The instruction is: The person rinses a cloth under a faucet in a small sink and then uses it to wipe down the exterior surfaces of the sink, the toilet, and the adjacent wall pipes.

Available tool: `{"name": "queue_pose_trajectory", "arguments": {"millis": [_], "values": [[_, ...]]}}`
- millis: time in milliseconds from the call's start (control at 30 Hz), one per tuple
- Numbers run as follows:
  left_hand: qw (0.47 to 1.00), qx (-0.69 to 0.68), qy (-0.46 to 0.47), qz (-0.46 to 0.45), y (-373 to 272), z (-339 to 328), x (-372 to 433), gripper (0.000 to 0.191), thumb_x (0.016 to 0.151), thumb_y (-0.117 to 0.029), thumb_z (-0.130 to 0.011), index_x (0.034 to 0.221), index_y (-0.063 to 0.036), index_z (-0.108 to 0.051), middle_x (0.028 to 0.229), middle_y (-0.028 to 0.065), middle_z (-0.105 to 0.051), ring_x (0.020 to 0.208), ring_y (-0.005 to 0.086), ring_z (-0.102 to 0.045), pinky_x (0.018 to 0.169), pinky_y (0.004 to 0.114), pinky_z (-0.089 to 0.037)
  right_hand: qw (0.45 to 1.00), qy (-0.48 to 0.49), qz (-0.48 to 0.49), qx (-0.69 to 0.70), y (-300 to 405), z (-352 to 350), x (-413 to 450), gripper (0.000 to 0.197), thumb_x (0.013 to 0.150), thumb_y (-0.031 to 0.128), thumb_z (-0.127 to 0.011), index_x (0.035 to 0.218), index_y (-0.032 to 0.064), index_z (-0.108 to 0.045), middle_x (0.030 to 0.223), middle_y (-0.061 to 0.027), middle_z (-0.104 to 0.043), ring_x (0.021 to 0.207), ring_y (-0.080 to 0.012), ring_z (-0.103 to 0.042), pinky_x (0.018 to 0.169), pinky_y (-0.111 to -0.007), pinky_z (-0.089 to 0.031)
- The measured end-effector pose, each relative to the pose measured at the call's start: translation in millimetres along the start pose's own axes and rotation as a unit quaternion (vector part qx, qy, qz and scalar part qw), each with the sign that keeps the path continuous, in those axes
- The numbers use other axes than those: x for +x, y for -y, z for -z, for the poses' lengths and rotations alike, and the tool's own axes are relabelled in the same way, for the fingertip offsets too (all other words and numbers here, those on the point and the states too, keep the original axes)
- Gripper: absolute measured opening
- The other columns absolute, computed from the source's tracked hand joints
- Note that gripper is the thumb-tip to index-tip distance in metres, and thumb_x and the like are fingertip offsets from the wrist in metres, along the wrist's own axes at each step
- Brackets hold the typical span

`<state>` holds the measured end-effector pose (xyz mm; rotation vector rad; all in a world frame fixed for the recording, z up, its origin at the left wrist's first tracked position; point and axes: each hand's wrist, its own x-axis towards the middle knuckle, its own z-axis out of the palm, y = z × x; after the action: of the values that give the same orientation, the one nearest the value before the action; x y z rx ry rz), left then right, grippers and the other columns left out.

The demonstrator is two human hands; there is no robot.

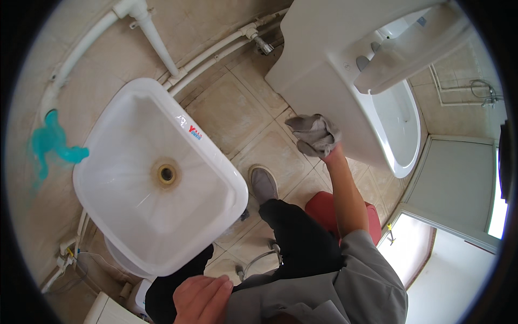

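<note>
My right hand is stretched forward, mostly hidden behind a bunched grey cloth that it holds above the tiled floor. In front of the cloth rises the side of a white bathtub. Low in the picture, my left hand lies close to my body, its back upward and fingers close together; its palm side is hidden. Beyond it stands a white ceramic sink with a stained drain at its bottom. A teal tap reaches from the wall to the sink's left rim.
White pipes run along the wall, ending in a metal valve. Beside my right forearm is a red plastic container. Near my leg sits a curved chrome fitting. A pale door panel is at the right.
</note>
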<state>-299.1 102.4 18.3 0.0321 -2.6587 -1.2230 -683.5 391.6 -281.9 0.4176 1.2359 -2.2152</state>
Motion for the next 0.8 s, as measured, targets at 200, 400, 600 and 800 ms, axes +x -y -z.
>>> {"name": "queue_pose_trajectory", "arguments": {"millis": [200,400,600,800], "values": [[0.996,0.061,-0.026,-0.063,-8,-32,-25,0.036,0.071,0.002,-0.068,0.107,0.0037,-0.070,0.097,0.0132,-0.072,0.080,0.0264,-0.069,0.071,0.037,-0.058,0.969,-0.023,0.106,-0.222,-16,-73,-4,0.035,0.101,0.023,-0.057,0.125,-0.0032,-0.062,0.117,-0.0162,-0.070,0.104,-0.0280,-0.070,0.093,-0.041,-0.057],[0.994,0.084,-0.033,-0.062,-10,-38,-20,0.037,0.069,0.003,-0.068,0.106,0.0031,-0.069,0.095,0.0122,-0.071,0.078,0.0265,-0.068,0.069,0.037,-0.056,0.993,0.047,-0.105,-0.031,-14,-141,4,0.043,0.107,0.029,-0.047,0.138,0.0010,-0.055,0.140,-0.0134,-0.062,0.126,-0.0272,-0.061,0.112,-0.044,-0.047],[0.995,0.090,-0.015,-0.028,5,-38,-18,0.037,0.070,0.003,-0.066,0.107,-0.0003,-0.069,0.094,0.0093,-0.072,0.077,0.0257,-0.068,0.068,0.036,-0.055,0.987,0.099,-0.120,-0.025,-32,-208,50,0.045,0.107,0.028,-0.047,0.145,0.0034,-0.049,0.144,-0.0116,-0.058,0.130,-0.0283,-0.057,0.112,-0.043,-0.043],[0.998,0.057,0.035,0.014,23,-20,-17,0.043,0.076,0.007,-0.062,0.119,0.0006,-0.066,0.100,0.0164,-0.072,0.063,0.0286,-0.065,0.063,0.037,-0.054,0.897,0.006,0.309,-0.314,-26,-307,163,0.050,0.095,0.021,-0.060,0.137,-0.0042,-0.051,0.142,-0.0227,-0.055,0.129,-0.0387,-0.053,0.110,-0.044,-0.042]]}}
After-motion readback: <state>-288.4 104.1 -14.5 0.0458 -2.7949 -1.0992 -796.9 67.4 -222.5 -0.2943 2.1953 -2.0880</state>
